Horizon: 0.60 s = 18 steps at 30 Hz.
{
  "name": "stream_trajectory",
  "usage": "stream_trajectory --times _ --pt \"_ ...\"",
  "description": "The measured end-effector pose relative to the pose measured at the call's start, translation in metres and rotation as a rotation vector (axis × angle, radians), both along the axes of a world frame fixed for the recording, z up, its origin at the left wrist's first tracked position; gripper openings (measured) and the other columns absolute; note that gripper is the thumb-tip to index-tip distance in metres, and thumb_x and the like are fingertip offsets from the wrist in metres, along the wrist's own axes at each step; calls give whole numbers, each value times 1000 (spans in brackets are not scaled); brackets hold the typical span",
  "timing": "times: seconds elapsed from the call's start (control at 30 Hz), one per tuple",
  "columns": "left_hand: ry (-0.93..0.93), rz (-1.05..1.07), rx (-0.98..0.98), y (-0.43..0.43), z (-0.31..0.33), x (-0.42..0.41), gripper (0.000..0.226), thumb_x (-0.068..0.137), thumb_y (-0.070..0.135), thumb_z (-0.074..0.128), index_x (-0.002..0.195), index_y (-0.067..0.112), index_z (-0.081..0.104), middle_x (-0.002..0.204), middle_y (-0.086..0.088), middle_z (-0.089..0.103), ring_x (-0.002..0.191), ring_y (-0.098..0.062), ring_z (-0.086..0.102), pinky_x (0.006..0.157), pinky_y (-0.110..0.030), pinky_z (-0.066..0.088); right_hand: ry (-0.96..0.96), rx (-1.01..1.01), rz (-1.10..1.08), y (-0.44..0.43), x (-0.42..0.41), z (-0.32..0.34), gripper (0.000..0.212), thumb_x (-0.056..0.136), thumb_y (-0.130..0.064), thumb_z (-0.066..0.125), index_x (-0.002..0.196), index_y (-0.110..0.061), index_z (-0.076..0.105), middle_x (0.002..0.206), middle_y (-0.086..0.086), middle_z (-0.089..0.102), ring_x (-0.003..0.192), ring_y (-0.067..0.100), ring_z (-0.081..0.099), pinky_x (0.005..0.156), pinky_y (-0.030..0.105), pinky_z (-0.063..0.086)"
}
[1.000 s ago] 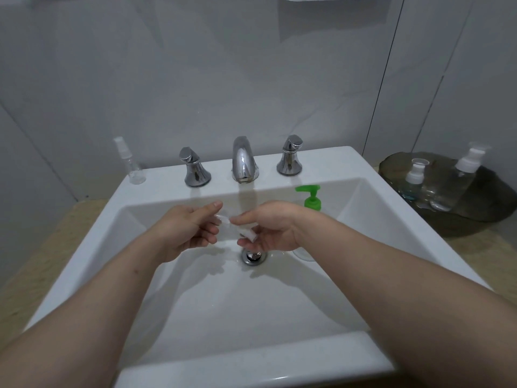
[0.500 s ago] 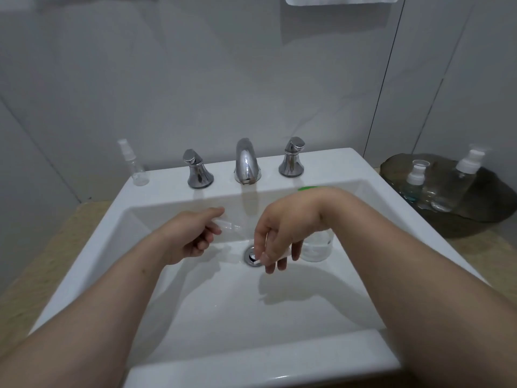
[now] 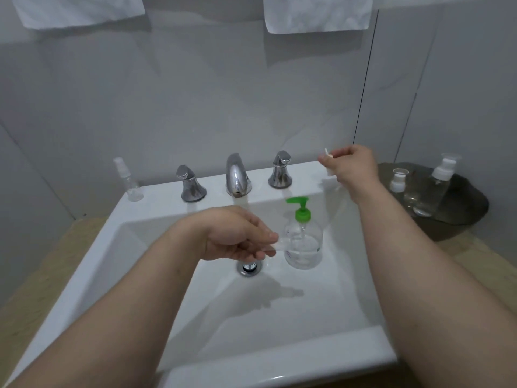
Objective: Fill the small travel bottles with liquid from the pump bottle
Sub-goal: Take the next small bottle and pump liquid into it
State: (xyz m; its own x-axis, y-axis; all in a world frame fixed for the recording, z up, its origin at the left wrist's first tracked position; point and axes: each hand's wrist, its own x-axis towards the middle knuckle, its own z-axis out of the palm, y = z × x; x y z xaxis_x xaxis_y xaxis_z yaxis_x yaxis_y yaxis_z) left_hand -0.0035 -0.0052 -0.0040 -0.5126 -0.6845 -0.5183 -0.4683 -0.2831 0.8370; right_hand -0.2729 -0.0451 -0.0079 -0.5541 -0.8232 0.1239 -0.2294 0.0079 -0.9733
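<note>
Small travel bottle (image 3: 281,243): clear, seems open at the neck, held low over the basin, just beside the pump bottle and above the drain (image 3: 249,268)
Left hand (image 3: 235,233): the fingers are curled around the small bottle and grasp it by its lower part
Pump bottle (image 3: 303,242): stands upright inside the sink (image 3: 279,357), green pump on top, about half full of clear liquid
Right hand (image 3: 354,166): raised over the back right corner of the sink, the fingertips pinch a white spray cap (image 3: 330,171) with its thin tube hanging down
Step in hand: I judge the cap is being put aside, so this hand becomes free for the pump
How to do it well: lay the cap on the ledge where it cannot roll, bring the small bottle's neck directly under the green spout, keep it upright and steady, then press slowly in short strokes so nothing spills
Risk: the neck is narrow, liquid may run down the outside
Further away: a faucet (image 3: 237,175), another spray bottle (image 3: 129,180) on the left ledge, two more bottles on a dark tray (image 3: 461,217) at the right
</note>
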Motion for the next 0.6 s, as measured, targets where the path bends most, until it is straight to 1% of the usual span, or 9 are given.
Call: stream_trajectory --times 0.07,0.1,0.13,0.2,0.27,0.37,0.43,0.53,0.6 --pt "109 58 8 -3 -10 -6 15 93 12 70 103 3 64 91 -13 77 68 -13 67 67 -24 57 70 -2 -44 -8 2 -11 29 75 -24 88 87 -24 61 87 -1 71 83 24 71 80 40 59" --pt "180 116 11 -4 -18 -9 11 94 11 69 99 4 63 93 -14 77 68 -13 68 67 -23 57 124 2 -46 -8 6 -14 28 78 -20 84 94 -23 61 91 0 72 88 25 71 80 34 58" --pt "241 180 4 -7 -26 -12 8 95 10 68 95 4 63 96 -14 78 67 -13 69 65 -22 58 181 14 -42 -10 8 -17 28 81 -16 81 100 -22 61 95 0 71 87 22 69 75 25 55" --pt "319 277 -27 -10 -40 -15 6 97 8 66 93 4 63 99 -14 77 69 -15 72 66 -22 61 250 30 -16 -13 11 -23 27 86 -11 75 107 -21 61 95 -1 69 76 14 62 54 6 39" --pt "379 318 -53 -13 -48 -14 5 96 4 65 97 2 61 100 -16 75 73 -20 74 68 -24 62 270 35 -13 -15 14 -26 22 90 -11 70 108 -20 60 94 -1 70 69 5 57 48 4 36" --pt "441 369 -78 -14 -53 -14 21 93 -3 67 110 0 55 96 -16 71 79 -30 75 72 -31 64 310 69 -33 -15 16 -29 25 92 -15 68 115 -20 60 99 -1 74 80 14 63 49 5 35" --pt "430 380 -145 -14 -55 -16 29 92 -8 66 118 -1 54 93 -14 66 81 -33 75 78 -34 64 330 105 -18 -13 16 -28 43 89 -18 73 130 -19 58 108 0 73 99 19 67 62 12 40" --pt "359 379 -289 -16 -60 -21 31 92 -11 65 121 -4 59 92 -11 61 77 -30 75 77 -34 64 380 148 24 -12 14 -21 87 81 -30 84 153 -22 37 140 7 58 127 27 56 95 29 43" --pt "275 368 -377 -17 -64 -21 25 92 -7 68 115 -1 64 93 -10 61 73 -28 74 75 -34 64 381 85 -51 -7 17 -11 88 78 -37 85 149 -19 36 145 10 50 133 31 49 109 41 42"
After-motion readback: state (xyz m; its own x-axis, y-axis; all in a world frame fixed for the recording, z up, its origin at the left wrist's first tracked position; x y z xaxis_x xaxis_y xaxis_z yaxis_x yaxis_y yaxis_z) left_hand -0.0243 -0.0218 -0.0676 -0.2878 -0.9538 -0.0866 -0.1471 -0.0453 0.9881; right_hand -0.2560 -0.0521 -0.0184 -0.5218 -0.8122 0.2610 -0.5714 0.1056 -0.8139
